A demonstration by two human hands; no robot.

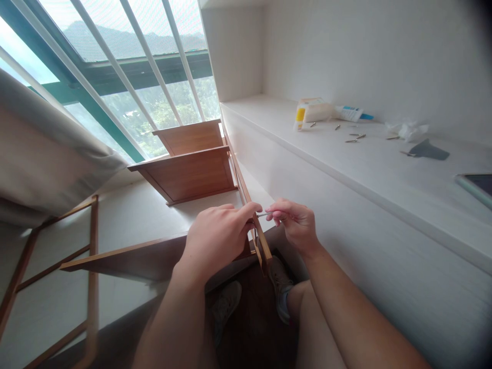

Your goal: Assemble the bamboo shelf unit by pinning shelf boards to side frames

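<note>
The rack (190, 174) stands beside the white ledge (346, 179), between window (169, 107) and feet: reddish-brown wood, faintly glossy, its flat boards edged with darker strips and joined to a slim, straight rail (241, 179). The right hand (298, 225) pinches a thin, silvery rod (265, 214), tip at the rail. The left hand (217, 236) curls against the rail; whether its partly hidden fingers grasp it, I cannot tell.
</note>
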